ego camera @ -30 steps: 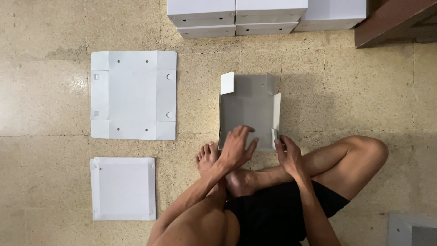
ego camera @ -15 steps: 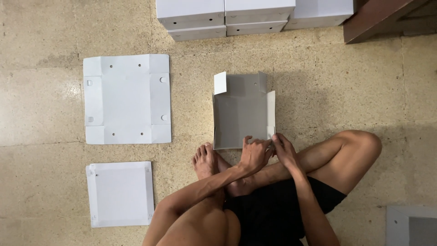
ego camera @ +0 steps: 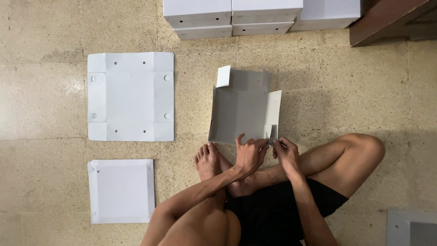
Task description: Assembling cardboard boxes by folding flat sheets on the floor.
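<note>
I sit cross-legged on a speckled stone floor. A grey cardboard box blank [ego camera: 241, 111] lies in front of my feet, its side flaps partly folded up. My left hand [ego camera: 250, 155] presses on the blank's near edge, fingers spread toward the near right corner. My right hand [ego camera: 284, 152] pinches the small tab at that near right corner, where the right side flap stands up. My bare foot [ego camera: 207, 161] rests just left of the hands.
A large flat white box blank [ego camera: 131, 96] lies to the left, a smaller flat white blank [ego camera: 121, 191] nearer me. Folded white boxes [ego camera: 232, 16] are stacked at the far edge. A brown wooden piece [ego camera: 387, 18] is far right; a grey box corner [ego camera: 412, 228] shows bottom right.
My left hand slid from the middle of the near edge to the near right corner, meeting my right hand. The right flap now stands higher and the blank has shifted a little.
</note>
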